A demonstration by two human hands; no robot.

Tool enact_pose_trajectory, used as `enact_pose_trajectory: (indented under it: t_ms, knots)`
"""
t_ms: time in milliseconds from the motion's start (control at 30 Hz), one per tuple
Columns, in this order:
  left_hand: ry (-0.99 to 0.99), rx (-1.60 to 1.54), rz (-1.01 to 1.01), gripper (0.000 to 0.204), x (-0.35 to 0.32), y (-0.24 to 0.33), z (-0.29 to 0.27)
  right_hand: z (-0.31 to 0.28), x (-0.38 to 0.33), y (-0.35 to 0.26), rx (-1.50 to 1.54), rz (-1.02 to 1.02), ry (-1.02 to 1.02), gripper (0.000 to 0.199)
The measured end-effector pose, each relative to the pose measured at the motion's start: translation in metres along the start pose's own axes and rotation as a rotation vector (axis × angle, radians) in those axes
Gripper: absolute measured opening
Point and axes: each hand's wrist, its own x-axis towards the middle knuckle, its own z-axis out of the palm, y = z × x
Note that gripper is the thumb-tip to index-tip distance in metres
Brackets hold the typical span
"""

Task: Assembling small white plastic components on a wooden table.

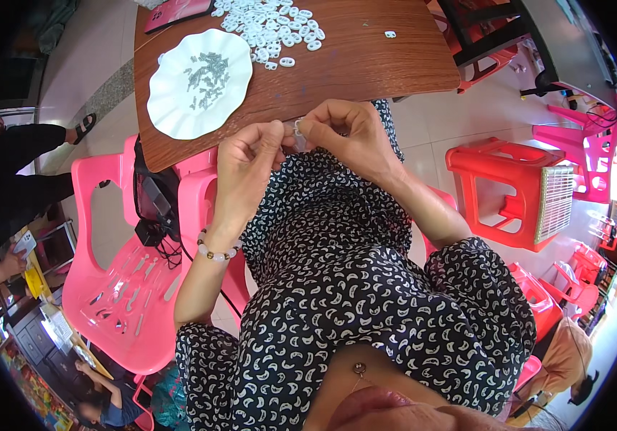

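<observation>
Closest to you is your own patterned dress [337,287], filling the lower middle of the view, with both forearms rising from it toward the brown wooden table [366,65]. Just short of the table's near edge, your left hand [243,169] and right hand [344,136] meet fingertip to fingertip, and the small white ring piece [298,128] sits pinched right between them. It lies at the thumb and forefinger tips of both hands, so neither hand is clearly nearer; your right fingers curl over it from the table side while your left pinch it from your side. Both sets of fingers are drawn in narrow around the piece, not spread. It is too small to tell which way its long axis runs. A beaded bracelet [216,253] circles your left wrist. On the table, beyond your left hand, rests a white scalloped plate [172,108] holding small grey metal parts [206,75]. Farther along the table, past the plate, lies a loose heap of white ring pieces [269,29]. Left of the table's near edge stands a pink plastic chair [118,287].
</observation>
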Motion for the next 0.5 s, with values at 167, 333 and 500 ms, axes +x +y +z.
enact_pose_trajectory:
  t_ms: [167,333,500]
  knots:
    - [0.059,-0.087,-0.064,0.031,-0.0020,0.0021,-0.0031,0.0010,0.0006,0.0038,0.114,-0.045,0.059,0.016]
    - [0.024,-0.037,-0.028,0.026,-0.0025,0.0018,-0.0058,0.0005,-0.0003,0.0020,0.107,-0.041,0.062,0.016]
    - [0.009,-0.056,-0.015,0.021,-0.0022,0.0090,0.0001,0.0003,-0.0012,0.0015,0.072,-0.026,0.062,0.017]
